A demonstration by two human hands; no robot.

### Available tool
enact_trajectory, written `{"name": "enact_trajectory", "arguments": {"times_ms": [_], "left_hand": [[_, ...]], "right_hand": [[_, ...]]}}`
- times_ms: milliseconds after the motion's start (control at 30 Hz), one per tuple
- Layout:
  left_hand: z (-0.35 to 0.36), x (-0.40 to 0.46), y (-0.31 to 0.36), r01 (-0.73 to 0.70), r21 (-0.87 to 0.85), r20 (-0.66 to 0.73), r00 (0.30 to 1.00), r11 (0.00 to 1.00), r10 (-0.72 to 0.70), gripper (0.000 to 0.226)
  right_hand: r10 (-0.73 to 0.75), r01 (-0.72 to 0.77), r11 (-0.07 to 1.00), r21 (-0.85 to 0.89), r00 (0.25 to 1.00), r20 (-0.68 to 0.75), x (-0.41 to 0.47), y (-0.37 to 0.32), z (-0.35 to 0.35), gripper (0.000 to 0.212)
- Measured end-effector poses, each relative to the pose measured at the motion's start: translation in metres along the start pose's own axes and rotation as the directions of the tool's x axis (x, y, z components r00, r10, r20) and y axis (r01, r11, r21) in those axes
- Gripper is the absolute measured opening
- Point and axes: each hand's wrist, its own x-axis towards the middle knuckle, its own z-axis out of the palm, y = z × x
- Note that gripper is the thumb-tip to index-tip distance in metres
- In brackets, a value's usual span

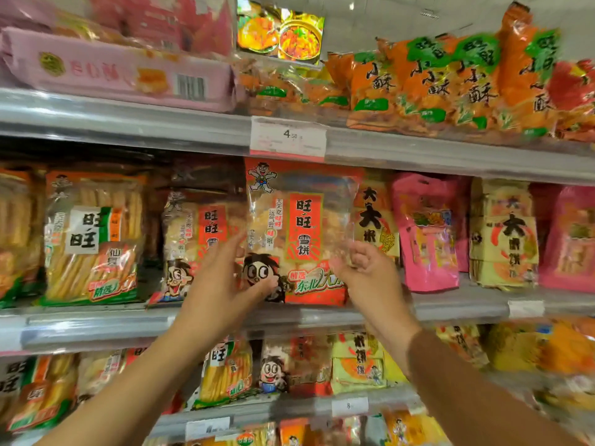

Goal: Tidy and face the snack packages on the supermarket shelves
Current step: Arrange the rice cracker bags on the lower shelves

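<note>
Two bare forearms reach up from the bottom edge toward the middle shelf (96, 329). Left hand (222, 284) at the lower left edge of the red bag (299, 233): fingers straight and angled up along the bag's side, thumb across its lower front near the cartoon face. Looks like a light hold between thumb and fingers, not a clench. Right hand (367, 272) at the bag's lower right corner: fingers loosely curled, tips at or just beside the bag's edge. Cannot tell whether it grips the bag or only touches it.

Red bag stands upright at the front of the middle shelf, face out, clear window showing pale round crackers. Its top reaches just under the price tag (288, 138) on the upper shelf rail (128, 123).

Left of it, set further back, a second red bag (196, 243) of the same kind, partly behind the left hand. Further left, green-trim bag (93, 239) of long sticks, upright.

Right of the red bag: yellow bag (375, 217), touching or just behind it, then pink bag (428, 233), then another yellow bag (504, 236).

Upper shelf: pink box (119, 72) lying flat at left, orange bags (450, 82) in an overlapping row at right.

Lower shelf: more stick bags and cartoon-face bags, blurred.
</note>
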Motion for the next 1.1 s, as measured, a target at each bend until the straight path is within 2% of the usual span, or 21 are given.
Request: {"name": "enact_trajectory", "arguments": {"times_ms": [167,267,367,500,633,733,867,933,1033,1100], "left_hand": [[0.03,0.037,0.014,0.118,0.154,-0.062,0.992,0.981,-0.109,0.084],[0.034,0.041,0.009,0.177,0.166,-0.122,0.98,0.97,-0.158,0.081],[0.035,0.039,0.003,0.181,0.19,-0.148,0.977,0.965,-0.154,0.076],[0.041,0.038,0.001,0.177,0.234,-0.128,0.98,0.956,-0.15,0.071],[0.051,0.039,0.004,0.181,0.202,-0.064,0.983,0.963,-0.171,0.07],[0.054,0.039,0.004,0.182,0.275,-0.039,0.983,0.944,-0.178,0.07],[0.06,0.043,0.009,0.174,0.38,0.018,0.981,0.908,-0.195,0.069],[0.06,0.042,0.013,0.126,0.489,0.002,0.989,0.863,-0.145,0.077],[0.063,0.04,0.015,-0.097,0.665,0.002,0.992,0.741,0.127,0.103],[0.069,0.04,0.011,-0.272,0.717,0.172,0.961,0.642,0.215,0.104]], "right_hand": [[-0.008,0.009,0.997,-0.074,1.0,0.014,0.048,0.016,-0.003,0.045],[-0.029,0.037,0.99,-0.14,0.998,0.054,0.062,0.023,0.007,0.052],[-0.057,0.074,0.973,-0.219,0.995,0.08,0.066,0.029,0.014,0.048],[-0.043,0.073,0.96,-0.272,0.993,0.112,0.068,0.036,0.007,0.051],[-0.044,0.07,0.939,-0.337,0.995,0.084,0.073,0.037,-0.003,0.051],[-0.043,0.068,0.906,-0.417,0.997,0.068,0.073,0.038,-0.002,0.053],[-0.076,0.095,0.891,-0.445,0.995,0.059,0.07,0.042,-0.001,0.04],[-0.092,0.117,0.869,-0.481,0.993,0.075,0.068,0.045,-0.001,0.044],[-0.123,0.147,0.819,-0.555,0.989,0.081,0.066,0.048,0.001,0.064],[-0.142,0.162,0.802,-0.575,0.987,0.079,0.065,0.049,0.002,0.074]]}}
